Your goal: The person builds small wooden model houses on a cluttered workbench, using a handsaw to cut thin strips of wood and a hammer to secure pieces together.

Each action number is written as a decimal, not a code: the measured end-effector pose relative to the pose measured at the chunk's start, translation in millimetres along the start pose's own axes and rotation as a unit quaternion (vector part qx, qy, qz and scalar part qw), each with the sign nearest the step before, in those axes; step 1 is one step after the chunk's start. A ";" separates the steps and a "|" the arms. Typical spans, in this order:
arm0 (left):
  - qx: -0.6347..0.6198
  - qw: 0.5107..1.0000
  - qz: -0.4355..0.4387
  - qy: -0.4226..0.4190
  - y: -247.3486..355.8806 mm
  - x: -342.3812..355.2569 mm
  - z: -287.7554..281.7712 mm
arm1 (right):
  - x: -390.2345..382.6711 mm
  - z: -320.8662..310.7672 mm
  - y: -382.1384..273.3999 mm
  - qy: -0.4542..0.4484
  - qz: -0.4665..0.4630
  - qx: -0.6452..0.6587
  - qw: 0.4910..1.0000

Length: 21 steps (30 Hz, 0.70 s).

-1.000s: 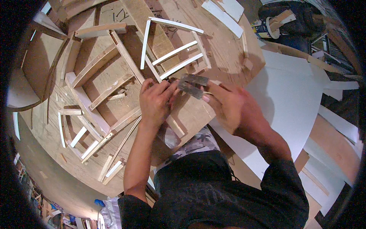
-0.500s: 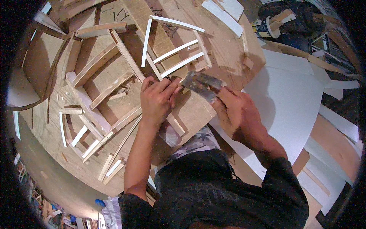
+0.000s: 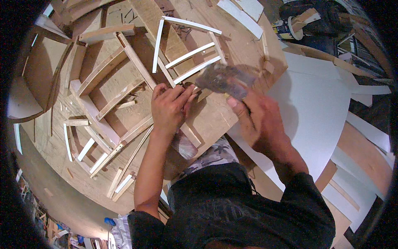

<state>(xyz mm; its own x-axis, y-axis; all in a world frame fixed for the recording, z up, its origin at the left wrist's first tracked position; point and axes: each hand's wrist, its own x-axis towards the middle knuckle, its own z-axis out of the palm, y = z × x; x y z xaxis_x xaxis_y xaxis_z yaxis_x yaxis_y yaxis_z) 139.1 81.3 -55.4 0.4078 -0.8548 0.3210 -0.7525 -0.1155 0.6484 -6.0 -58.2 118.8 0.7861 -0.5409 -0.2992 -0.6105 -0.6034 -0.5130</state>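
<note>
My right hand [image 3: 259, 116] is closed around a broad, flat, dark metal tool [image 3: 222, 79] shaped like a cleaver blade. Motion smears it, so its exact kind is unclear. Its left end lies close to the fingertips of my left hand [image 3: 170, 103]. Those fingers are pinched on a small pale wood strip [image 3: 195, 89], mostly hidden by the hand. Just beyond the left hand lies a small wooden frame with white-faced slats [image 3: 199, 68]. A larger curved wooden frame [image 3: 137, 58] rests to the left.
A smaller slatted frame [image 3: 93, 145] and short wood offcuts [image 3: 122, 184] lie at the near left of the plywood table [image 3: 248, 54]. White sheets [image 3: 315, 99] spread to the right. A bucket [image 3: 288, 29] holding wood scraps stands at the far right.
The dark metal tool has swung slightly up and to the right, and my right hand has turned with it. My left hand stays nearly in place, still pinching the strip.
</note>
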 end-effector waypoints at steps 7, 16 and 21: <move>0.011 1.000 0.009 -0.006 -6.4 -3.8 2.4 | 12.0 -2.1 -0.8 -0.074 0.044 -0.029 0.996; -0.022 1.000 -0.007 0.002 -2.9 0.0 4.6 | 16.1 5.0 1.1 0.001 0.028 0.027 0.999; -0.003 1.000 0.000 -0.009 -3.2 -0.7 -0.3 | 7.6 3.0 4.7 -0.079 0.056 0.006 0.995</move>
<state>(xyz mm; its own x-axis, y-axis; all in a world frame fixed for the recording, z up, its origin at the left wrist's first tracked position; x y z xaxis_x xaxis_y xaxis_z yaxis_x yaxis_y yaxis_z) 141.4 82.4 -57.5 0.3986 -0.8634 0.3094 -0.7497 -0.1125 0.6521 -2.6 -63.4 111.8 0.7188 -0.5045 -0.4783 -0.6950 -0.5361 -0.4791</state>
